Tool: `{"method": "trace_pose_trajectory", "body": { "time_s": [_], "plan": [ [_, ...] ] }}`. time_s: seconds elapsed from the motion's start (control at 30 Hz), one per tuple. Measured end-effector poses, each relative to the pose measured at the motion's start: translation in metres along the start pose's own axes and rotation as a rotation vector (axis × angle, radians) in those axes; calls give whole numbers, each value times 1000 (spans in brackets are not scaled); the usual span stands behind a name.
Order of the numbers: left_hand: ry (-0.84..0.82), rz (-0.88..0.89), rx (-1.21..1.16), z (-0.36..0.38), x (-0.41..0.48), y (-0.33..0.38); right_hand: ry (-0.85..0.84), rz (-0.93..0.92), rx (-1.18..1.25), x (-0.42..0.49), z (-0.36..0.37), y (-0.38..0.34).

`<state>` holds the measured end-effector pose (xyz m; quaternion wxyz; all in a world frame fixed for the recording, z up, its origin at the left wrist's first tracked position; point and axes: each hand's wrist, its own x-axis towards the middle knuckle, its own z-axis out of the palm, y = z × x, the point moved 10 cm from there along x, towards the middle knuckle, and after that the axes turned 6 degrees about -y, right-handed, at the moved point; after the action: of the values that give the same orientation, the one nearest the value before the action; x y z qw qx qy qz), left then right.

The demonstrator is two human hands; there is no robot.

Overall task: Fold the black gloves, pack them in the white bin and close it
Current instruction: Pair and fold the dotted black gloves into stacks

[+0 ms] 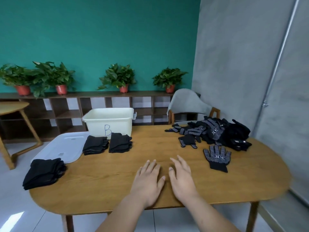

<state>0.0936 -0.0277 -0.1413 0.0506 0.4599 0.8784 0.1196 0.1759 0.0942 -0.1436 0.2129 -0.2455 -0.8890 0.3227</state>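
My left hand [148, 180] and my right hand [181, 177] lie flat and empty on the wooden table [103, 190], side by side near its front edge. A heap of unfolded black gloves [215, 132] sits at the far right. One glove [217, 157] lies flat by itself, to the right of my right hand. Three stacks of folded gloves rest on the left: one at the front left corner [44, 173], two in front of the bin [95, 145] [120, 142]. The white bin [108, 122], marked "B", stands open at the back. Its lid [62, 149] lies flat to its left.
A grey chair [187, 104] stands behind the table at the right. A low shelf with potted plants [117, 77] runs along the green wall. A second wooden table [11, 106] is at the far left. A grey wall closes off the right side.
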Motion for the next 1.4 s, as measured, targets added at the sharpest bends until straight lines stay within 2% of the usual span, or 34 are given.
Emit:
{"method": "trace_pose_trajectory", "body": {
  "time_s": [0.1,0.23,0.33,0.43,0.5,0.57,0.73,0.93,1.03,1.13,1.23,1.4],
  "plan": [
    [-2,25,13,2,8,12,18,-20,-85,4,-14,11],
    [5,13,-32,2,21,17,17,-67,-566,10,-45,37],
    [23,27,-31,2,31,24,53,107,-684,12,-76,73],
    [47,34,-29,9,35,24,46,321,-618,11,-84,103],
    [74,18,-37,14,34,23,14,349,-619,12,-79,106],
    [102,28,-29,16,34,25,40,272,-691,14,-77,96],
    [123,68,-20,15,34,31,117,-173,-664,10,-56,57],
    [180,147,-53,9,31,35,-44,-346,-407,5,-30,14],
    [177,151,-72,8,28,35,-126,-342,-194,12,-21,10],
    [171,84,-60,7,28,29,10,-305,-103,29,-37,23],
    [152,16,-10,10,32,24,129,-197,-258,49,-55,45],
    [110,-42,24,17,35,21,-13,-12,-530,83,-47,71]
  ]
}}
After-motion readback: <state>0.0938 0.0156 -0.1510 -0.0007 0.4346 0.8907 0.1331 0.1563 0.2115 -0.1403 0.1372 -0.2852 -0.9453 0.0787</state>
